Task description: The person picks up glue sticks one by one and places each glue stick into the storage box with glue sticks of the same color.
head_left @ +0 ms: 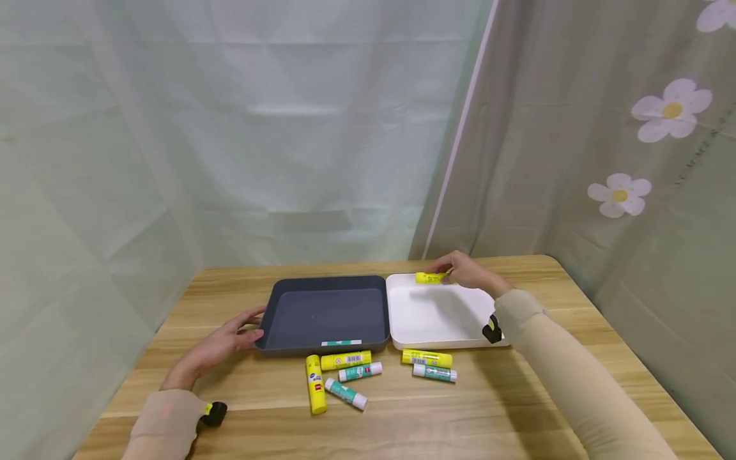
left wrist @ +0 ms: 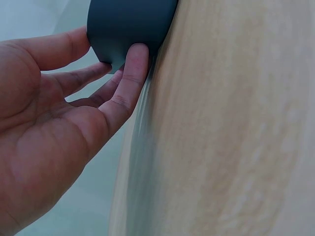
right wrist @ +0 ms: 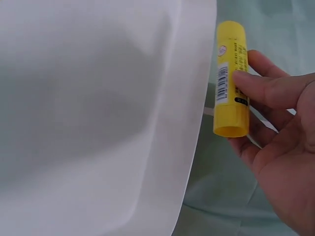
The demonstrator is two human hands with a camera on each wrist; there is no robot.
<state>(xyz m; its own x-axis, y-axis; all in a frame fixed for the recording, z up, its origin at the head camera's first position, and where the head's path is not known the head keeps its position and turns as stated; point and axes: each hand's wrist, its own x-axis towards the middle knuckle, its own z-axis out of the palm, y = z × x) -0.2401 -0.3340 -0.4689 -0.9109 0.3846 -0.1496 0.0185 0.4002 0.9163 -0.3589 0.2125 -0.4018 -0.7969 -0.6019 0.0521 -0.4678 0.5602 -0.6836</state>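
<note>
Curtain (head_left: 345,140): pale green cloth behind and at both sides, white flowers printed on the right part.
Desk (head_left: 402,421): light wood grain, rounded far corners.
Dark tray (head_left: 328,310): flat on the desk, left of centre.
White tray (head_left: 437,319): flat, just beside the dark tray on its right.
Left hand (head_left: 224,338): fingers loosely extended, touching the dark tray's left side from outside.
Right hand (head_left: 467,273): thumb and fingers grasping a yellow glue stick at the white tray's far rim.
Held glue stick (right wrist: 230,88): at that far rim, barcode showing in the right wrist view; whether it touches the rim, I cannot tell.
Yellow glue sticks (head_left: 315,384): three lying on the desk, two near the dark tray's near side, one before the white tray.
Green-and-white glue sticks (head_left: 345,393): three lying among these; another shows partly behind the dark tray's near wall.
</note>
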